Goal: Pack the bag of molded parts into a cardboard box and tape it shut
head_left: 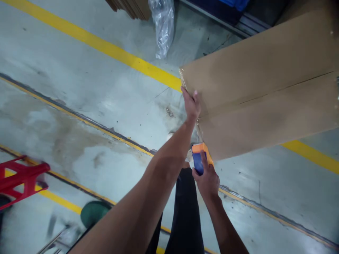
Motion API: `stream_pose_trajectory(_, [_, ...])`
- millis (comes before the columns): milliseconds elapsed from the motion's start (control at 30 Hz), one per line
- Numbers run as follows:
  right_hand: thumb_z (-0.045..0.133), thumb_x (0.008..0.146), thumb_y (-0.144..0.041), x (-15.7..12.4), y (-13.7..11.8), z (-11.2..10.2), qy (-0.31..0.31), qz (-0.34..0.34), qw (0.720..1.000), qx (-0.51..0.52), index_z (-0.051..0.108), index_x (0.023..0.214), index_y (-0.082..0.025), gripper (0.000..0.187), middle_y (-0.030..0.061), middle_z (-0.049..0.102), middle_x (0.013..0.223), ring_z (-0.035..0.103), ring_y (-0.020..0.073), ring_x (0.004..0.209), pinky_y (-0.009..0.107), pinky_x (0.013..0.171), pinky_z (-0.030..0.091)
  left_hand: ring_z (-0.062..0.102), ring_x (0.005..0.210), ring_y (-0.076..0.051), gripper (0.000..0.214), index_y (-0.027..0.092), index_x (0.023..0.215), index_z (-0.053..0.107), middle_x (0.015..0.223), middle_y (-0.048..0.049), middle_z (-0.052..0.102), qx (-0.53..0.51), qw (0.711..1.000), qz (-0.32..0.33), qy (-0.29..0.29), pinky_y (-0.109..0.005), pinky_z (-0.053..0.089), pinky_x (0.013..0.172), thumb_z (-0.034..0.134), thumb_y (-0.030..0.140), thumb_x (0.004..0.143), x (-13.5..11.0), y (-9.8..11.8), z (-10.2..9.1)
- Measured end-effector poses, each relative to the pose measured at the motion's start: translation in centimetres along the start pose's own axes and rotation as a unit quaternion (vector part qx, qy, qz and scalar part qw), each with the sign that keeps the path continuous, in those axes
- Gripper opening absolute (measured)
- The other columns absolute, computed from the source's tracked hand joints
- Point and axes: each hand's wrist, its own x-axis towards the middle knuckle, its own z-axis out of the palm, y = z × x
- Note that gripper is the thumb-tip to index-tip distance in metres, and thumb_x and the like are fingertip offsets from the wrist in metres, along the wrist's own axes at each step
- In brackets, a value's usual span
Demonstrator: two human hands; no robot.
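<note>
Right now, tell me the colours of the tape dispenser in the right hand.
Orange and blue tape dispenser, gripped by the right hand; the head view shows it.

Orange-blue tape dispenser [200, 158], brown carton [265, 88]

- looking like a warehouse or packing floor: grey concrete floor [111, 88] showing painted yellow lines [106, 46]
- big cardboard box [265, 88] getting taped, flat cartons [132, 7] leaning nearby

red stool [21, 180], plastic wrap [164, 26], yellow floor line [106, 47]
</note>
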Motion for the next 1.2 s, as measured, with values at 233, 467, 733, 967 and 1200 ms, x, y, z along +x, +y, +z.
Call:
stream_pose_trajectory(233, [0.057,0.085,-0.043,0.6,-0.3,1.2,0.019,-0.003,1.0,-0.022,0.011,0.148,-0.045,0.078,0.0025,0.054,0.096,0.061,0.0209,0.075,0.032,0.062,0.044,0.009,0.146,-0.013,0.07,0.016,0.149,0.0,0.159,-0.0105,0.015,-0.019,1.0,0.014,0.009,-0.03,0.013,0.12,0.028,0.052,0.097,-1.4,-1.2,0.7])
stream_pose_trajectory(467, [0.057,0.085,-0.042,0.1,1.8,1.3,0.029,-0.023,0.999,0.036,0.016,0.148,-0.044,0.075,0.0006,0.054,0.094,0.06,0.019,0.076,0.03,0.065,0.044,0.013,0.146,-0.014,0.068,0.014,0.149,0.009,0.156,-0.0137,0.022,0.011,0.999,-0.009,0.035,-0.03,0.015,0.12,0.036,0.047,0.096,-3.8,-0.8,1.2])
stream_pose_trajectory(733, [0.055,0.088,-0.041,-4.2,8.9,6.4,0.07,-0.039,0.997,0.001,0.023,0.149,-0.035,0.069,0.0023,0.057,0.098,0.061,0.0193,0.076,0.029,0.062,0.047,0.015,0.146,-0.015,0.067,0.009,0.148,0.014,0.156,-0.0141,0.024,0.017,0.998,-0.044,0.045,-0.027,0.016,0.12,0.042,0.041,0.096,-4.1,-0.6,1.3])
stream_pose_trajectory(967, [0.046,0.093,-0.041,-8.5,16.4,11.4,0.057,-0.037,0.998,-0.018,0.031,0.147,-0.028,0.058,0.0079,0.058,0.108,0.064,0.0221,0.082,0.032,0.065,0.053,0.009,0.146,-0.018,0.079,0.013,0.15,-0.001,0.159,-0.0116,0.012,-0.002,0.994,-0.106,0.037,-0.028,0.011,0.121,0.044,0.047,0.094,-5.8,-0.8,1.6])
stream_pose_trajectory(1200, [0.049,0.091,-0.042,-7.0,18.0,13.2,0.045,-0.028,0.999,-0.011,0.032,0.147,-0.03,0.06,0.0068,0.059,0.102,0.063,0.0211,0.082,0.03,0.064,0.051,0.02,0.144,-0.02,0.076,0.01,0.148,0.008,0.153,-0.0141,0.032,-0.017,0.996,-0.092,0.013,-0.025,0.02,0.118,0.036,0.056,0.094,-10.5,-1.5,1.6])
